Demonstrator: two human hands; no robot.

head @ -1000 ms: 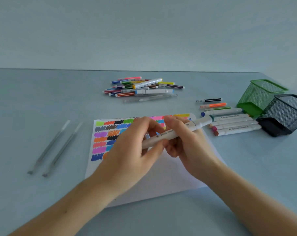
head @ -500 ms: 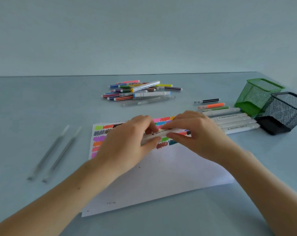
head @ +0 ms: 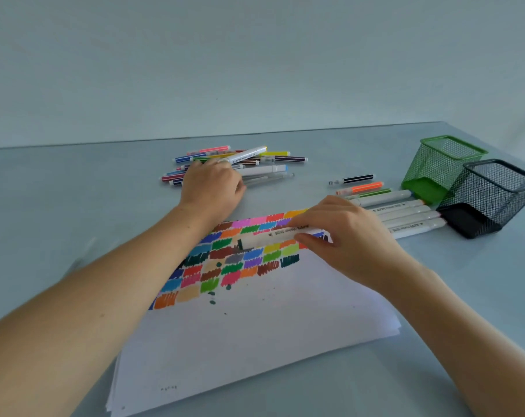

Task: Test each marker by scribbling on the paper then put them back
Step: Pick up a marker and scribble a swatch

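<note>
My right hand [head: 350,236] holds one white marker [head: 280,236], my grip pinching its right part between thumb and fingers. It lies nearly level just over the paper [head: 255,332], its uncapped dark green tip [head: 240,244] pointing left above the colour patches [head: 240,257]. The patches fill the far part of the sheet in several rows; I cannot count them exactly, as my arms cover some. A few dark green dots sit below them.

My left hand [head: 210,188] reaches to the far pile of markers [head: 255,162] and rests on its near left edge. Its fingers curl downward, but I cannot tell whether my grip there holds anything. The pile has more than ten thin striped pens, two thick white markers and a couple of clear ones.

To the right, beside the paper, lie three thin pens [head: 357,185] and five thick white markers [head: 405,215] in a row. Beyond them two mesh holders lie tipped on the bench [head: 74,206]: one green [head: 435,167], one black [head: 489,197], touching each other.
</note>
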